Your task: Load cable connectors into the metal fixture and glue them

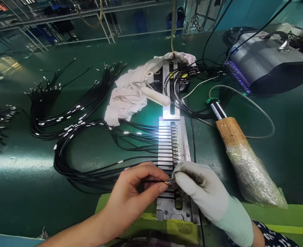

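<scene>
Between its thumb and fingers my left hand (138, 195), which is bare, pinches a thin black cable (153, 181) close to its tip. Coloured wires show at that tip. My right hand (205, 192), in a white glove with dirty fingertips, closes on the small connector end (170, 181) of the same cable. Both hands are over the near part of a slotted metal fixture (164, 209). Several black cables lie side by side across the fixture, their wired ends in a row at small metal connectors (175, 142).
Bundled black cables (61, 168) curve across the green table at left. A white cloth (130, 92), a white-handled soldering iron (155, 96) and a black control box (184, 85) sit behind the fixture. To the right are a plastic-wrapped tool (251, 168) and a grey metal housing (267, 61).
</scene>
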`<action>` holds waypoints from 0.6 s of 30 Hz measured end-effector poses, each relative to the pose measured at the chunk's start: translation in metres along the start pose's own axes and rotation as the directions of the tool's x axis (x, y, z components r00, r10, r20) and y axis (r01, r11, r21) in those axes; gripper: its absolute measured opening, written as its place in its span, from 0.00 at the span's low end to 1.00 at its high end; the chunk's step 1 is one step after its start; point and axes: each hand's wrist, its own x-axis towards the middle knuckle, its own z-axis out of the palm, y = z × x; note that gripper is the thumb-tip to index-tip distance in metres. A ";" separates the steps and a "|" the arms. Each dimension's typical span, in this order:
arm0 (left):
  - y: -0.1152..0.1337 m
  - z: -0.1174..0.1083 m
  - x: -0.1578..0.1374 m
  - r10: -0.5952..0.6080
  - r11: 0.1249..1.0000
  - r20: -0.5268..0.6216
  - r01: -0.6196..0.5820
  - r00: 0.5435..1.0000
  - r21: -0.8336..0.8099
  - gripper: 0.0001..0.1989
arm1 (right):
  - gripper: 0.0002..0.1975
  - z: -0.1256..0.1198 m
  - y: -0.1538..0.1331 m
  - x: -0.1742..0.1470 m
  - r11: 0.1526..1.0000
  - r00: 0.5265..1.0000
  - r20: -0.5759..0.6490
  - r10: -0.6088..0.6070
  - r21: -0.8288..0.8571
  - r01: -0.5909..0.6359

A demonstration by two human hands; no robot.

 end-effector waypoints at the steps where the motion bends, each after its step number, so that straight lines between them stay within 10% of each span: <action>1: 0.000 0.000 0.001 -0.028 0.999 0.010 0.028 1.000 -0.024 0.04 | 0.19 0.000 0.000 0.000 1.000 1.000 -0.001 0.012 0.003 -0.012; 18: -0.006 0.000 -0.002 0.063 0.997 -0.017 -0.063 0.998 0.041 0.07 | 0.19 0.005 -0.002 0.002 0.991 0.999 -0.010 0.039 0.131 -0.038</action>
